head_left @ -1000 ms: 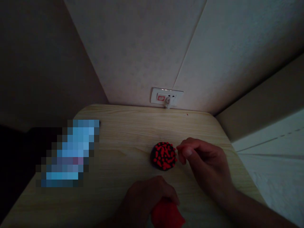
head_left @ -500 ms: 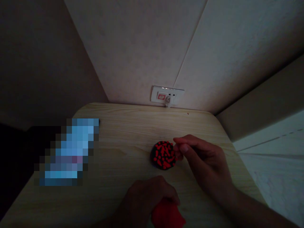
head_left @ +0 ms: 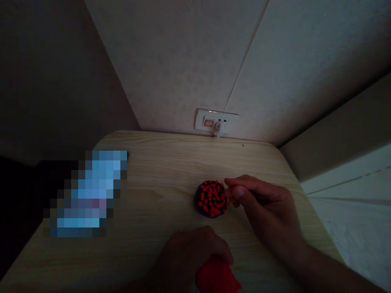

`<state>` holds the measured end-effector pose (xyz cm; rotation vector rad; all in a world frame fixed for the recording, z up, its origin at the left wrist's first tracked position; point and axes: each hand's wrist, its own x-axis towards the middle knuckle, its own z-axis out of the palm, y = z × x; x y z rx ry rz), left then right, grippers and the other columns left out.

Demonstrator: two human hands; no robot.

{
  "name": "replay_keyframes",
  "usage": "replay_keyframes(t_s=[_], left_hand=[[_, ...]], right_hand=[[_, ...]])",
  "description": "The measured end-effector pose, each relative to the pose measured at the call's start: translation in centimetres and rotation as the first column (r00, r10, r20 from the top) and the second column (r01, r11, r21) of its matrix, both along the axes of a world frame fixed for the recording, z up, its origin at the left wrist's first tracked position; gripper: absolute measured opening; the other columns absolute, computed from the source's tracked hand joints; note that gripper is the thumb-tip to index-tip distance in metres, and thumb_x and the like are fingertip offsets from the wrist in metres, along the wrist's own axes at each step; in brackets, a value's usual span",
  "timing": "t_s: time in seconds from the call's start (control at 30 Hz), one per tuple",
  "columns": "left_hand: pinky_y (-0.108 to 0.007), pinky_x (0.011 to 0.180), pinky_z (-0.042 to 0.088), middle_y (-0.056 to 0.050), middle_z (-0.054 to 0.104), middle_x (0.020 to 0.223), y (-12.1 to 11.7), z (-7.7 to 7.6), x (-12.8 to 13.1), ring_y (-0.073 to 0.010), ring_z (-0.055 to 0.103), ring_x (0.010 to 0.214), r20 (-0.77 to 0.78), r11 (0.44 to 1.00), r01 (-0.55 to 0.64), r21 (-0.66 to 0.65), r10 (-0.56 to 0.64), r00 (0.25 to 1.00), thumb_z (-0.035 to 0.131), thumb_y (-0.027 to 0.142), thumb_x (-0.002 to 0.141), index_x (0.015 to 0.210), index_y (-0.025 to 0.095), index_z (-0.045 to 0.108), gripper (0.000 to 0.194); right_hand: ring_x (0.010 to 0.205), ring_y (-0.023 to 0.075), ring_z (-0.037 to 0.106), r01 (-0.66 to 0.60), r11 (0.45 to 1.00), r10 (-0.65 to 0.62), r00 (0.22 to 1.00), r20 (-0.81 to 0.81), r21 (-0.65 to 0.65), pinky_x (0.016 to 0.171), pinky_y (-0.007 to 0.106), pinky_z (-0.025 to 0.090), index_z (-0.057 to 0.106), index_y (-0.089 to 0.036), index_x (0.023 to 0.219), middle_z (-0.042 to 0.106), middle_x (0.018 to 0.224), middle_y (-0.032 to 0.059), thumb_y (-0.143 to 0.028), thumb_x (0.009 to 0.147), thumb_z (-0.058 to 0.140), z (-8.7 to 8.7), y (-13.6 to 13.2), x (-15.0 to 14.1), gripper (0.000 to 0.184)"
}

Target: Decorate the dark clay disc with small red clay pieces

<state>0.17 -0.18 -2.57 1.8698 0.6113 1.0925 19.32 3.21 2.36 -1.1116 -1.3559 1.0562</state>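
A dark round piece (head_left: 200, 196), its top dotted with small red bits and short red strips, sits in the middle of the table. Just right of it, my right hand (head_left: 269, 207) is closed in a pinch, thumb against forefinger, close to the piece's edge. Whether a small bit is between those fingertips is too dark to tell. Nearer to me, my left hand (head_left: 195, 246) is curled round a lump of red modelling clay (head_left: 217, 277), which shows below its fingers at the bottom of the view.
On the left of the pale wooden table (head_left: 161, 158) lies a lit phone, its screen blurred out (head_left: 88, 191). Behind the table's back edge, a wall socket (head_left: 230, 122) with a switch has a clear plug-like piece on it. A light panel (head_left: 345, 126) stands at the right.
The view has shifted very slightly. Both hands keep nearly the same pose, the right one pinched beside the dotted piece and the left round the red modelling clay.
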Motion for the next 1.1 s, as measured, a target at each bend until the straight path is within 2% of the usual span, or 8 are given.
replay_keyframes(t_s=[0.1,0.2,0.37,0.5,0.73,0.83,0.97,1.1], left_hand=[[-0.013,0.058,0.049,0.004,0.072,0.075,0.1,0.5,0.0,-0.0079,0.065,0.06,0.064,0.998,-0.041,0.056,0.038,0.997,0.046,0.044,0.109,0.094,0.022,0.061,0.03],[-0.012,0.059,0.049,0.004,0.073,0.077,0.2,0.4,0.1,-0.0074,0.067,0.061,0.036,1.0,-0.013,0.014,0.012,0.999,0.044,0.045,0.11,0.093,0.023,0.063,0.034],[-0.016,0.067,0.054,0.002,0.076,0.084,-0.4,-1.5,0.0,-0.0111,0.071,0.07,0.012,0.99,0.067,-0.125,-0.066,0.998,0.041,0.051,0.109,0.096,0.024,0.069,0.04],[-0.018,0.071,0.055,0.001,0.076,0.087,-0.8,-2.2,0.0,-0.0124,0.071,0.074,-0.036,0.983,0.075,-0.17,-0.082,0.996,0.043,0.045,0.109,0.099,0.024,0.071,0.037],[-0.014,0.062,0.051,0.003,0.074,0.079,-0.3,-0.5,0.2,-0.0094,0.068,0.064,0.042,0.999,0.016,-0.035,-0.015,0.999,0.042,0.048,0.109,0.093,0.023,0.064,0.037],[-0.012,0.063,0.05,0.004,0.075,0.081,0.0,-0.2,0.2,-0.0082,0.068,0.065,0.048,1.0,0.007,-0.018,-0.006,0.999,0.043,0.045,0.11,0.094,0.024,0.062,0.033],[-0.013,0.058,0.047,0.005,0.072,0.076,0.2,0.3,0.2,-0.0074,0.065,0.06,0.024,1.0,-0.024,0.015,0.024,0.999,0.043,0.046,0.11,0.092,0.024,0.061,0.034],[-0.013,0.055,0.046,0.005,0.072,0.076,0.1,0.5,0.3,-0.0073,0.065,0.059,0.017,0.999,-0.029,0.032,0.028,0.999,0.042,0.046,0.11,0.093,0.024,0.059,0.033]], right_hand=[[0.067,0.0086,0.067,-0.007,1.0,0.007,1.0,0.007,0.008,0.064,0.016,0.056,0.085,-0.029,0.091,0.077,0.074,-0.0019,-0.026,0.096,0.073,0.1,-0.1,0.0,0.013],[0.065,0.01,0.066,-0.016,1.0,0.016,1.0,-0.024,0.007,0.062,0.018,0.055,0.081,-0.025,0.08,0.074,0.07,-0.0022,-0.021,0.087,0.082,0.2,-0.1,0.0,0.008],[0.06,0.0105,0.059,-0.009,1.0,0.009,0.998,-0.064,-0.001,0.056,0.02,0.05,0.074,-0.023,0.073,0.067,0.064,-0.0033,-0.012,0.07,0.094,0.2,0.0,-0.1,0.022],[0.063,0.0103,0.06,-0.002,1.0,0.003,0.999,-0.051,0.029,0.058,0.019,0.05,0.077,-0.024,0.078,0.068,0.07,-0.0026,-0.009,0.073,0.09,0.2,0.1,-0.2,0.021],[0.083,0.0117,0.071,-0.033,0.997,0.031,0.999,0.035,0.064,0.073,0.019,0.058,0.083,-0.033,0.105,0.079,0.093,-0.0002,-0.016,0.094,0.075,0.1,-0.1,0.0,0.022],[0.077,0.0111,0.068,-0.035,0.998,0.033,0.998,0.047,0.045,0.069,0.019,0.056,0.083,-0.03,0.1,0.078,0.085,0.0001,-0.027,0.099,0.069,0.1,-0.2,0.1,0.014],[0.066,0.0121,0.061,-0.042,0.999,0.043,0.999,-0.013,0.032,0.061,0.022,0.051,0.078,-0.023,0.078,0.07,0.07,0.0001,-0.033,0.097,0.073,-0.1,-0.1,0.3,0.022],[0.064,0.0126,0.061,-0.008,0.999,0.008,1.0,0.006,0.05,0.058,0.022,0.051,0.08,-0.025,0.084,0.071,0.071,-0.0002,-0.02,0.086,0.083,0.0,0.0,0.2,0.006]])
